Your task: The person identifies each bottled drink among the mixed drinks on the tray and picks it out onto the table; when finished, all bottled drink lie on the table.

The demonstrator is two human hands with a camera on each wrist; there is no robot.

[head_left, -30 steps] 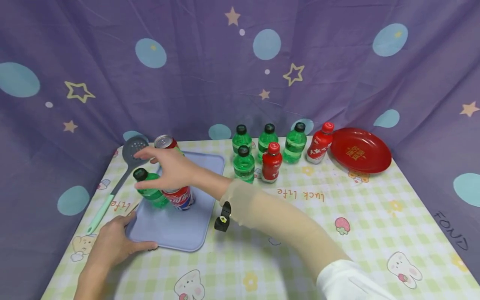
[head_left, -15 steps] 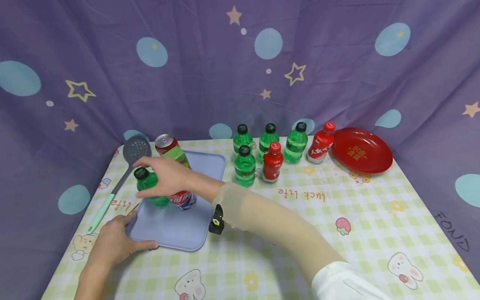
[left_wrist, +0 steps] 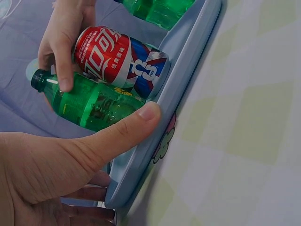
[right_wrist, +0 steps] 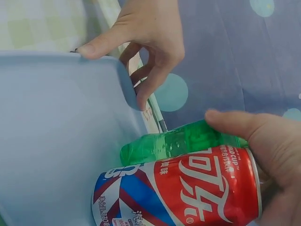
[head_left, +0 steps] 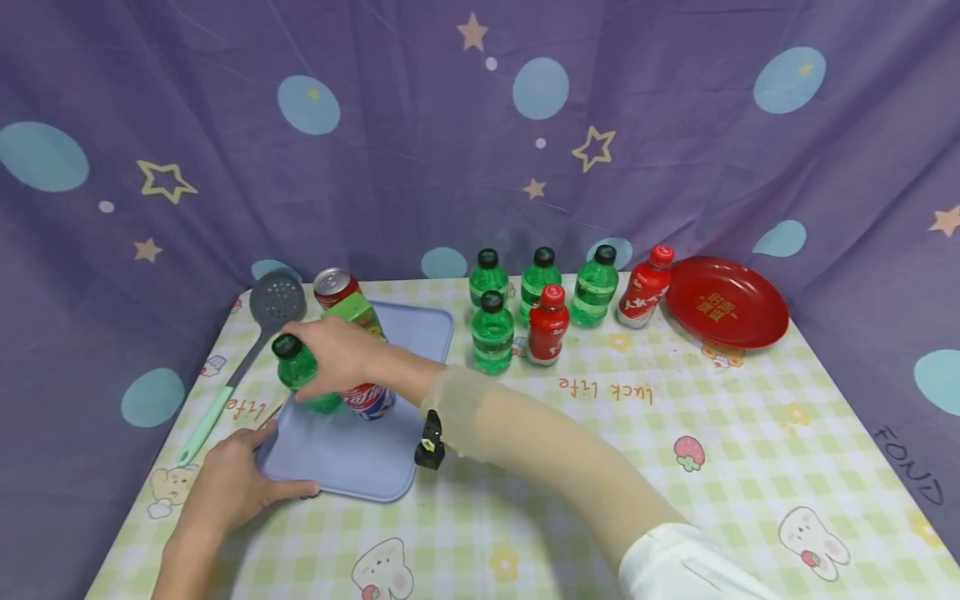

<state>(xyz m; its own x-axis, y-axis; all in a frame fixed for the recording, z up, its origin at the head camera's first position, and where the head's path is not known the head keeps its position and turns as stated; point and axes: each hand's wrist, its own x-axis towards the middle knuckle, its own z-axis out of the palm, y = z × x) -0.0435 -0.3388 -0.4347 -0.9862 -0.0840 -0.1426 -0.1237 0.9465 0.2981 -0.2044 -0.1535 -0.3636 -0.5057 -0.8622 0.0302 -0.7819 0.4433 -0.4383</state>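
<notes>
My right hand (head_left: pixel 341 354) grips the upper part of a green bottle (head_left: pixel 295 367), which stands at the left side of a blue tray (head_left: pixel 352 467). In the right wrist view my thumb lies on that bottle. Right beside it stands a red and blue cola can (right_wrist: pixel 197 188), partly hidden by my hand in the head view. Behind my right hand are a green carton (head_left: pixel 356 312) and a red can (head_left: pixel 335 286). My left hand (head_left: pixel 232 483) holds the tray's near left corner, thumb on the front rim and fingers along the left side.
A slotted turner (head_left: pixel 277 300) with a mint handle lies left of the tray. Several green bottles (head_left: pixel 492 337) and two red bottles (head_left: pixel 548 329) stand right of the tray. A red plate (head_left: pixel 757 308) sits at the back right, before a purple curtain (head_left: pixel 375 150).
My right hand has come down slightly and closed round the green bottle, its fingers and thumb having been spread apart. My left hand keeps its place on the tray.
</notes>
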